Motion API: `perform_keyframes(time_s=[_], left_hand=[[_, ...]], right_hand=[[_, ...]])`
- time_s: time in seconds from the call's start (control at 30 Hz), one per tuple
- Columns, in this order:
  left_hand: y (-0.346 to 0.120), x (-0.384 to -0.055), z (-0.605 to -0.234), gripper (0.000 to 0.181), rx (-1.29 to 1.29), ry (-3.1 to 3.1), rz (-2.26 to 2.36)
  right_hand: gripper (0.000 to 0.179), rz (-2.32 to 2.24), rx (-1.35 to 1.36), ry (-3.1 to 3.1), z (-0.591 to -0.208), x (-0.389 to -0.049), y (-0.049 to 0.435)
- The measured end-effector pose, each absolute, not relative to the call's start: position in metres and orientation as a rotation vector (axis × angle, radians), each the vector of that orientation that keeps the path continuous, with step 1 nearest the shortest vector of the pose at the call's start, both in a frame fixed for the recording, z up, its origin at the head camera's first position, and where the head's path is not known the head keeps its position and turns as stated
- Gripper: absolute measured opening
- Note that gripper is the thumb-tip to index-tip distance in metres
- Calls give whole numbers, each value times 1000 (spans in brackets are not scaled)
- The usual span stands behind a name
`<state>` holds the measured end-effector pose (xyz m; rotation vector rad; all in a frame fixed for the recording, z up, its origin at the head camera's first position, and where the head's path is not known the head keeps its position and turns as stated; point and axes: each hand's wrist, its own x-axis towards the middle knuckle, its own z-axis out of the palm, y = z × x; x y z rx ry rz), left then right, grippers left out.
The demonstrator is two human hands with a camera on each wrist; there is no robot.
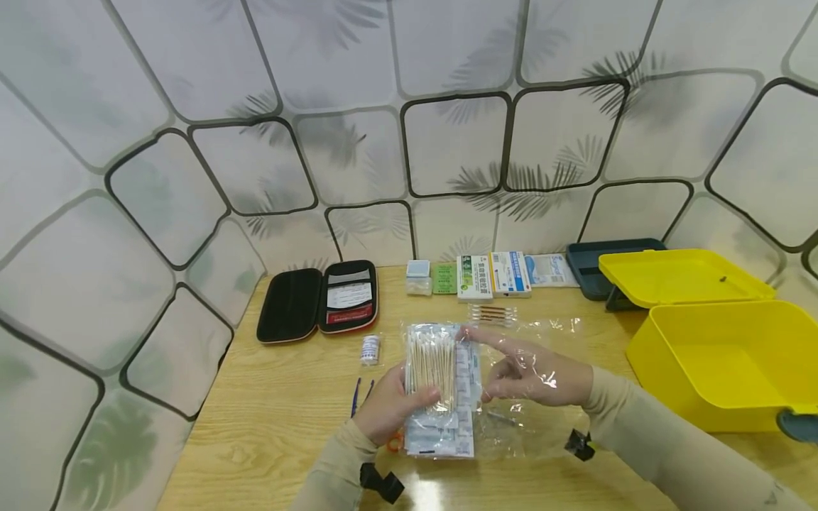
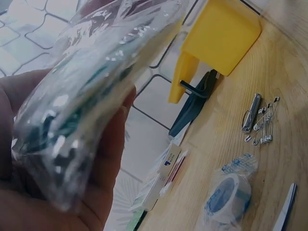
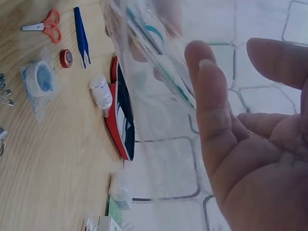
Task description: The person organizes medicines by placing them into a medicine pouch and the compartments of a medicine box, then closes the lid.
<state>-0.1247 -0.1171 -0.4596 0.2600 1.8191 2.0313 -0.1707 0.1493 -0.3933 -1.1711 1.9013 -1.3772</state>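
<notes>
My left hand (image 1: 391, 403) grips a bundle of cotton swabs (image 1: 432, 362) together with white printed packets (image 1: 444, 441), its thumb lying across the front of the swabs. A large clear plastic bag (image 1: 540, 433) spreads from the bundle to the right, overlapping my right hand (image 1: 543, 372) in the head view. That hand's index finger reaches to the bundle's upper right edge. In the right wrist view its fingers (image 3: 211, 101) are extended beside the plastic, the thumb standing apart. Seen from the left wrist, the clear wrapping (image 2: 91, 96) fills the left palm.
A yellow box (image 1: 728, 362) with its lid raised stands at right. An unfolded black case (image 1: 289, 305) lies back left; medicine boxes (image 1: 474, 277) line the wall. Wrapped tape (image 2: 228, 197), safety pins (image 2: 263, 126), orange-handled scissors (image 3: 50, 26), blue tweezers (image 3: 82, 36) and a white roll (image 1: 370, 350) lie around.
</notes>
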Motion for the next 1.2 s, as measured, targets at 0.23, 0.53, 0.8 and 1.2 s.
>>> perform_keyframes(time_s=[0.23, 0.53, 0.8, 1.2], left_hand=[[-117, -126, -459, 45, 360, 1806, 1999], [-112, -125, -458, 43, 285, 1790, 2101], [-109, -124, -460, 42, 309, 1714, 2087], [-108, -123, -461, 40, 336, 1674, 2090]], right_hand=[[74, -1324, -1330, 2041, -396, -169, 143], [70, -1243, -1283, 1906, -397, -167, 143], [64, -1358, -1328, 1735, -399, -166, 144], [54, -1429, -1321, 1649, -402, -168, 146]])
